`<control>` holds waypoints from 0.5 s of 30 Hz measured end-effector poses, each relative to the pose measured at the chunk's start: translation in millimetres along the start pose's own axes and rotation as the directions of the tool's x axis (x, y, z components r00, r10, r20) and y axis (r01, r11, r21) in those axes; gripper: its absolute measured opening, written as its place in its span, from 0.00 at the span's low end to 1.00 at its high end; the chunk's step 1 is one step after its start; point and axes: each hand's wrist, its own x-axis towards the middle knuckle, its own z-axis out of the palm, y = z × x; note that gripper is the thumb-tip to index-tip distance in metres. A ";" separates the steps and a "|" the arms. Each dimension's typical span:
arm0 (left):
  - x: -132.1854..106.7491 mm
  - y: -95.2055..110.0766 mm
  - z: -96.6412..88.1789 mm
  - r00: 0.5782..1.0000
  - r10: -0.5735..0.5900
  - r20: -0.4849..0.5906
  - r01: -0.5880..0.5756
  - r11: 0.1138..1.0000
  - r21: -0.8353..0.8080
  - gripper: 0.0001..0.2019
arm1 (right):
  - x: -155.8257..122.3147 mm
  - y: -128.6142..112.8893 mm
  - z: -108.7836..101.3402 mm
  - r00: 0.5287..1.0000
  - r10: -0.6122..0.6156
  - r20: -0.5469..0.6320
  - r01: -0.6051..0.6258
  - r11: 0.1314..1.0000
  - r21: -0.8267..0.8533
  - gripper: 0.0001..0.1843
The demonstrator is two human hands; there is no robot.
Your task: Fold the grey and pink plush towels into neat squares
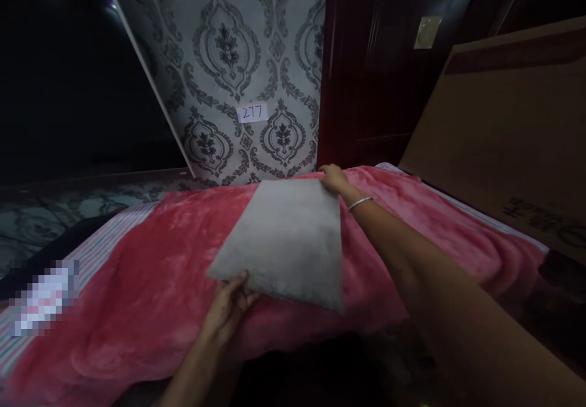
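A grey rectangular cushion [288, 242] lies on a pink fleece blanket [151, 273] spread over a bed. My left hand [231, 303] grips the cushion's near left corner, fingers closed on its edge. My right hand [334, 178], with a silver bangle on the wrist, holds the far right corner, fingers curled over it. The cushion rests flat, slightly lifted at the near edge.
A patterned grey wallpaper wall [229, 47] with a paper label "277" [253, 113] stands behind the bed. A dark red wooden door [379, 71] is at the back right, a large cardboard sheet [503, 132] leans on the right. A striped sheet [101, 242] shows at left.
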 end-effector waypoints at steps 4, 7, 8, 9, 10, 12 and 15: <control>1.7 -26.5 -6.7 0.995 -0.101 -0.017 0.100 0.994 -0.038 0.24 | -33.8 27.3 38.2 0.992 0.128 0.007 -0.129 0.988 0.086 0.28; 5.7 -25.2 -12.6 0.995 -0.103 0.007 0.103 0.993 -0.055 0.22 | -58.0 49.2 53.7 0.977 0.214 0.027 -0.215 0.959 0.187 0.28; 7.3 -22.6 -15.1 0.992 -0.122 0.018 0.122 0.991 -0.060 0.20 | -64.5 54.7 56.3 0.971 0.234 0.039 -0.237 0.944 0.230 0.27; 8.9 -19.6 -17.6 0.990 -0.142 0.021 0.143 0.987 -0.069 0.16 | -70.3 59.2 58.1 0.966 0.252 0.054 -0.257 0.926 0.276 0.26; 10.3 -16.5 -19.7 0.986 -0.163 0.016 0.164 0.983 -0.079 0.13 | -75.5 62.6 59.5 0.961 0.269 0.071 -0.277 0.905 0.322 0.25; 12.3 -10.8 -21.5 0.981 -0.192 -0.003 0.190 0.976 -0.102 0.09 | -84.9 66.3 62.2 0.948 0.296 0.118 -0.318 0.853 0.414 0.23; 14.1 -3.8 -14.5 0.982 -0.187 -0.021 0.182 0.973 -0.139 0.11 | -96.7 64.6 67.4 0.923 0.317 0.216 -0.384 0.754 0.534 0.16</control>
